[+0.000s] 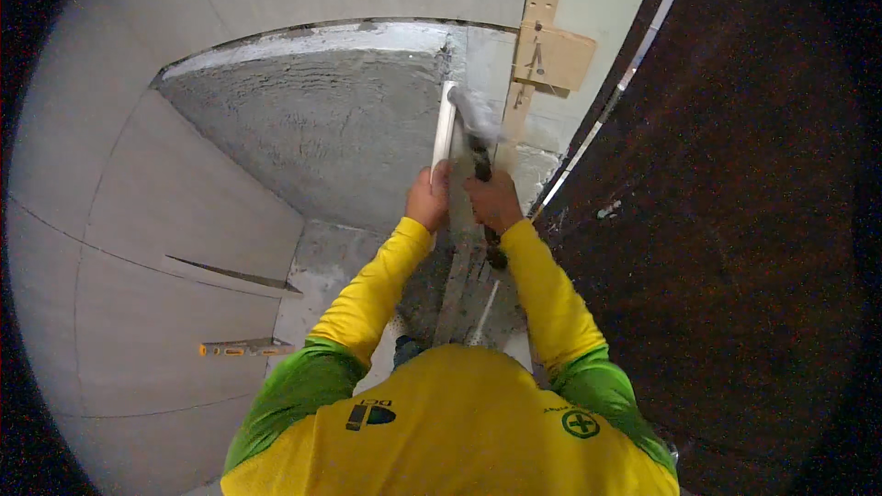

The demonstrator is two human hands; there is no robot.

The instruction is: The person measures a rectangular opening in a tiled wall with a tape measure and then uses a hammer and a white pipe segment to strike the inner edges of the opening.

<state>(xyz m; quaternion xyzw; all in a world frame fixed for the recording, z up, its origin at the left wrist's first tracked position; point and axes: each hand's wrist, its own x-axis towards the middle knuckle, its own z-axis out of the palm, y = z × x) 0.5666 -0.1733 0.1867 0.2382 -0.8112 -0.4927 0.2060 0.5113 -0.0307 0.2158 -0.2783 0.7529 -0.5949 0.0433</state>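
narrow pale tile strip (445, 133) stands upright (on edge); dark-handled mallet (478, 142) blurred just beside it.

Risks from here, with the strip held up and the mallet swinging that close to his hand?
1. The left hand steadies the narrow white strip right beside the blurred grey mallet head swung by the right hand; a glancing blow might catch its fingers.
2. A hard hit may crack or shift the strip against the rough grey mortar wall.
3. The loose yellow spirit level lying by his feet looks like a trip hazard.
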